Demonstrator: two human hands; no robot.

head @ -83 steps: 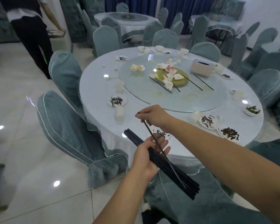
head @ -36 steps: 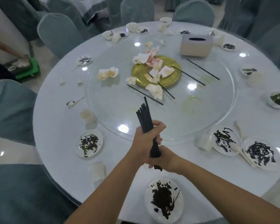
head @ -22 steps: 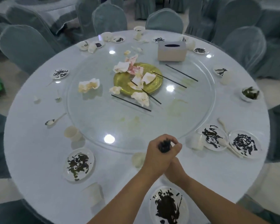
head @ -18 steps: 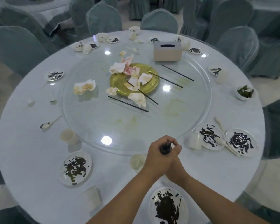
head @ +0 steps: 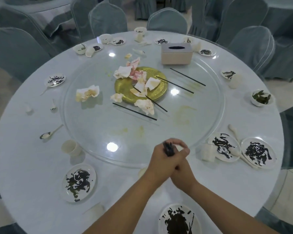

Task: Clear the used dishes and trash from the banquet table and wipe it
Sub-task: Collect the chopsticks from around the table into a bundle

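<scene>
While both hands are clasped together at six o'clock, the left hand (head: 161, 159) and the right hand (head: 182, 168) grip a bundle of black chopsticks (head: 168, 149) standing upright on the bench (head: 32, 166). The task seems only begun: loose chopsticks (head: 134, 111), crumpled napkins (head: 87, 93) and a gold plate (head: 159, 92) lie on the glass turntable (head: 108, 129) near the centre, dirty plates (head: 79, 182) ring the edge, and stains are not wiped. The tissue box (head: 176, 54) at one o'clock shows no readable writing.
</scene>
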